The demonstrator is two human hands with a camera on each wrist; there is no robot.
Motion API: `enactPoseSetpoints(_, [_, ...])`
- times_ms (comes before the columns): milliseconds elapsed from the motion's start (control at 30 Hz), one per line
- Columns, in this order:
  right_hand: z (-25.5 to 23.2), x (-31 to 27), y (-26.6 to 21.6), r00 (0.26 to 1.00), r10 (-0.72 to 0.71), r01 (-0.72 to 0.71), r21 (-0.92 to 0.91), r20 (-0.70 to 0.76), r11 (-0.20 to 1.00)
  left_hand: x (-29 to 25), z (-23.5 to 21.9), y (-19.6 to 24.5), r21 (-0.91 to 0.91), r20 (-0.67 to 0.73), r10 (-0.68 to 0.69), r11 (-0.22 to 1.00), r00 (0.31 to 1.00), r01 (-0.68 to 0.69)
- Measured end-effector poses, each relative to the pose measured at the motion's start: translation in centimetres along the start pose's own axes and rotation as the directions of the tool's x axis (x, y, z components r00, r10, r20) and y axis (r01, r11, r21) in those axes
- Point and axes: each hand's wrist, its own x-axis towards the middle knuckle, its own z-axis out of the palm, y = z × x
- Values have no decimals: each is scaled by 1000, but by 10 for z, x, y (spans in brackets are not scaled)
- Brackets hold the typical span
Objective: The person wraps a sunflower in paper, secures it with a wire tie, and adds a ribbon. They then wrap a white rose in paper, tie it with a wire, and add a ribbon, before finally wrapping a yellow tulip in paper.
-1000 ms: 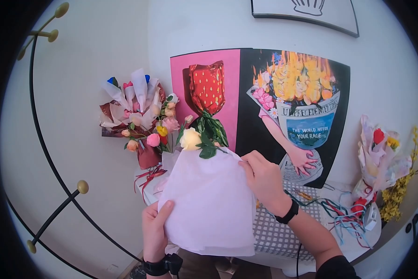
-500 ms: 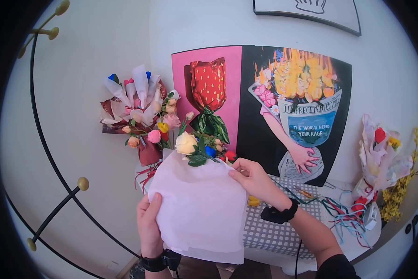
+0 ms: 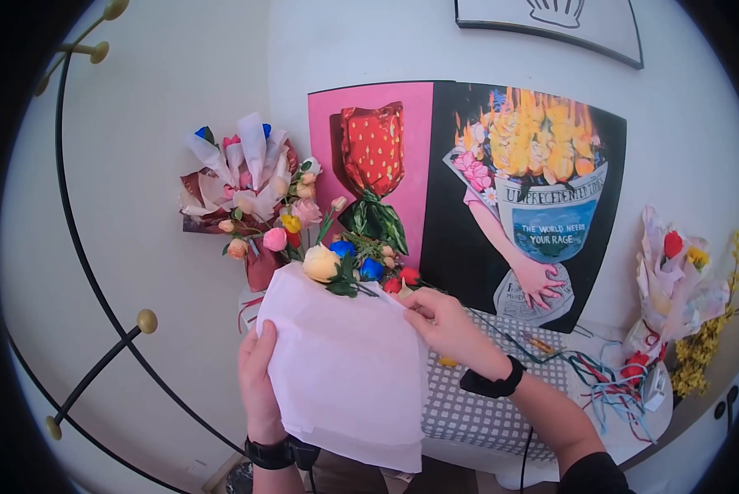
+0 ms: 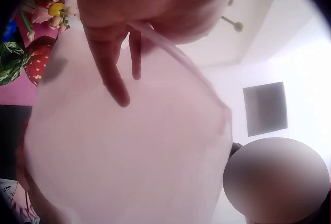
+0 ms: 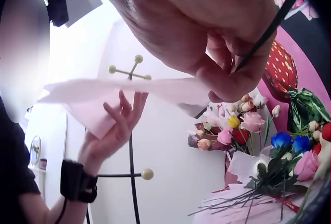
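Note:
A pale pink sheet of wrapping paper (image 3: pixel 345 362) hangs upright between both hands. My left hand (image 3: pixel 258 383) holds its left edge, with the thumb on the near side; in the left wrist view the fingers (image 4: pixel 111 74) lie extended along the sheet. At the upper right corner, my right hand (image 3: pixel 448 325) pinches the paper together with a thin dark stem (image 5: pixel 266 38). A cream rose (image 3: pixel 321 263) with green leaves shows at the sheet's top edge, its stem pointing toward the right hand. Blue roses (image 3: pixel 371 269) and red flowers (image 3: pixel 408 277) lie just behind.
A wrapped bouquet (image 3: pixel 258 272) stands at the left, another (image 3: pixel 662 280) at the right by yellow blossoms (image 3: pixel 697 362). Tangled ribbons (image 3: pixel 616 379) and a checked cloth (image 3: pixel 501 403) cover part of the table. Two pictures (image 3: pixel 526 206) lean behind. A coat rack (image 3: pixel 98 305) stands left.
Both hands have brought the paper and cream rose left and down. The right hand has moved lower, and the blue and red flowers behind have come into view.

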Motion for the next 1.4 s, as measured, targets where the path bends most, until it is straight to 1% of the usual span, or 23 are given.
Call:
enactPoseSetpoints(33, [2,-1,2,991,-131,126,-173,-21,977,1,2,1,-3,15,-10,1000,1000,10])
enactPoseSetpoints(167, [17,-5,2,955,-294,278,-258,-29,926,10,13,-3,11,20,-25,1000,999,24])
enactPoseSetpoints(233, [23,-13,-3,988,-155,155,-65,15,986,15,31,-13,-337,401,127,941,907,18])
enactPoseSetpoints(267, [20,-24,12,959,213,-280,530,186,800,21,43,-18,-264,461,175,963,870,-54])
enactPoseSetpoints(300, [23,-24,7,959,212,-281,531,187,800,28,50,-25,-192,522,214,973,826,-130])
enactPoseSetpoints(333, [28,-22,-3,943,252,-330,512,216,793,41,40,-41,41,564,267,936,782,-349])
enactPoseSetpoints(367, [33,-20,-9,926,290,-375,493,243,785,42,36,-43,281,571,295,807,766,-520])
enactPoseSetpoints(433, [39,-20,-8,918,282,-394,564,279,726,39,26,-54,669,625,342,229,702,-707])
enactPoseSetpoints(467, [43,-22,-7,916,288,-401,649,280,646,34,27,-60,662,631,342,229,696,-713])
enactPoseSetpoints(533, [49,-27,1,911,277,-410,737,304,538,21,32,-75,852,402,575,51,713,-521])
enactPoseSetpoints(567, [51,-29,-3,910,281,-413,736,305,537,17,29,-86,852,400,573,55,715,-520])
enactPoseSetpoints(633, [56,-34,-16,887,335,-453,745,318,489,17,20,-109,549,11,389,768,921,-330])
enactPoseSetpoints(667, [59,-37,-10,884,339,-459,744,323,486,18,18,-115,347,1,207,917,978,-194])
enactPoseSetpoints(700, [64,-42,-1,909,271,-416,738,317,531,18,11,-116,349,-5,204,918,979,-189])
enactPoseSetpoints(733, [66,-43,-4,929,200,-368,732,310,574,19,2,-113,218,45,-83,973,996,72])
enactPoseSetpoints(767, [63,-44,-9,929,199,-369,731,313,574,21,-2,-111,102,134,-351,935,927,340])
enactPoseSetpoints(867, [60,-44,-15,878,332,-476,565,344,673,15,14,-103,145,3,-191,971,982,188])
enactPoseSetpoints(933, [72,-41,3,921,273,-390,662,279,639,15,17,-102,113,-4,-178,978,984,177])
enactPoseSetpoints(1133, [67,-41,-1,923,245,-379,592,297,711,16,11,-105,82,-19,-173,981,985,174])
enactPoseSetpoints(1267, [46,-31,-16,901,258,-429,622,349,655,23,-1,-107,44,-118,-162,985,980,168])
enactPoseSetpoints(1300, [29,-27,-16,892,192,-348,352,408,869,25,-6,-103,44,-118,-160,985,980,166])
enactPoseSetpoints(1333, [13,-22,-15,865,148,-197,52,480,979,27,-12,-100,60,-122,-146,986,982,154])
enactPoseSetpoints(1400, [-15,-18,-35,833,45,-147,142,552,979,28,-21,-94,77,-132,-130,987,983,140])
